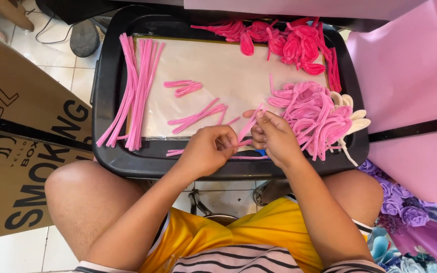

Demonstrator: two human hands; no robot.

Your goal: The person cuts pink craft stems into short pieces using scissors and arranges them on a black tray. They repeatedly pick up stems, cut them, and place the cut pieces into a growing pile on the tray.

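At the far left a brown cardboard box leans beside the person's knee, well clear of the work. Next comes the black tray resting across the lap, and along its left side lies a bundle of long straight pink pipe cleaners, some ends hanging over the near-left rim; a jolt of the knee could probably tip those onto the floor. On the pale sheet lining the tray sit two small groups of short cut pieces, loose and light enough to scatter if a sleeve or wrist sweeps across them. At the near edge, just right of centre, the left hand is curled, fingers pinching one end of a pink pipe cleaner, and the right hand, touching it, pinches the same stem with thumb and fingertips. The stem is thin and its wire core is likely sharp at the cut end, so a slip could prick a finger or kink the bend. Just right, the heap of finished light pink loops crowds the right hand; an elbow move could tangle or crush them. Darker loops lie at the far right.
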